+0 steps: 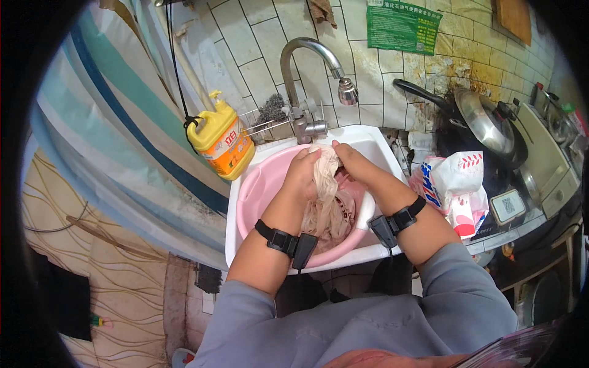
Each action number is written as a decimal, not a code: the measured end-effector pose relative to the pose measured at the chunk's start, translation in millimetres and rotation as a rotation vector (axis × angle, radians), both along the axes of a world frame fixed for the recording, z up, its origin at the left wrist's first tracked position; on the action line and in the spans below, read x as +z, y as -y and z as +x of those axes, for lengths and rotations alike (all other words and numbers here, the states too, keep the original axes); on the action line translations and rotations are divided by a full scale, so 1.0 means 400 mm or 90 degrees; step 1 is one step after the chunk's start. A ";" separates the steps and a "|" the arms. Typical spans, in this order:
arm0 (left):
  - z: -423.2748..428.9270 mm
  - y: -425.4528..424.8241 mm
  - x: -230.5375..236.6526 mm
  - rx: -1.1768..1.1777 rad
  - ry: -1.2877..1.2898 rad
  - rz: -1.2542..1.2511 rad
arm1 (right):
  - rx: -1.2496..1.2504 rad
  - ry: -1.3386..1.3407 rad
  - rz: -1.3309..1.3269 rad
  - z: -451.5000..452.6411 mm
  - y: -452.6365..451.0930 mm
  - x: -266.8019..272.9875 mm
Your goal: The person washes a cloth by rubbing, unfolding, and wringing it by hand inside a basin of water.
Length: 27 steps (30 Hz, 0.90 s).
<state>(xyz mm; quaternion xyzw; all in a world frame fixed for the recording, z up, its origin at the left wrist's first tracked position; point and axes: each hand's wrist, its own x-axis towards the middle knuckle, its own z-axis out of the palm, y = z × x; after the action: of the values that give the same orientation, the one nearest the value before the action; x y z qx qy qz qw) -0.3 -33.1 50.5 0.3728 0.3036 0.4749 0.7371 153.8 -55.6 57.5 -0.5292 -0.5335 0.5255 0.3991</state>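
Observation:
My left hand [303,170] grips a wet beige cloth garment [326,184] at its bunched upper part. Beside it my right hand [349,158] is closed on the same fabric near the top. The garment hangs down from both hands into a pink plastic basin [257,184], where its lower folds lie in a heap with a dark patterned trim. The basin sits tilted inside a white sink [368,133]. Above the hands arches a chrome faucet [315,43] with a swivel spray head [347,92]; no water runs from it.
A yellow detergent jug [223,142] stands at the sink's left corner, near a wire rack holding a steel scourer [272,108]. To the right are a lidded wok [483,119], a white printed plastic bag [460,177] and a card with a printed code [507,207]. A striped curtain [133,129] hangs left.

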 end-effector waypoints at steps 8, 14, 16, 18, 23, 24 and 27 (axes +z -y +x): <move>0.033 -0.052 -0.100 0.006 -0.233 0.019 | -0.049 -0.020 0.135 -0.016 -0.030 -0.058; 0.056 -0.012 -0.073 -0.064 -0.128 -0.121 | -0.022 0.082 0.252 -0.018 -0.025 -0.059; 0.050 -0.002 -0.060 -0.085 -0.129 -0.114 | 0.001 0.112 0.273 -0.031 -0.011 -0.053; 0.044 -0.004 -0.060 -0.103 -0.129 -0.105 | 0.002 0.251 0.416 -0.051 0.020 -0.035; 0.067 -0.010 -0.086 -0.046 -0.137 0.005 | -0.051 0.414 0.416 -0.046 0.010 -0.035; 0.063 -0.022 -0.100 -0.037 -0.132 0.004 | -0.084 0.455 0.378 -0.044 -0.010 -0.050; 0.062 -0.097 -0.177 0.101 -0.296 0.118 | -0.092 0.482 0.342 -0.024 -0.042 -0.079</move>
<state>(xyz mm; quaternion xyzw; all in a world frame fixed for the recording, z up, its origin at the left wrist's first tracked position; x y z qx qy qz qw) 24.6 5.8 -20.5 0.5130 0.4480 0.4588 0.5707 144.2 -39.0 26.0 -0.5970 -0.7206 0.1099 0.3349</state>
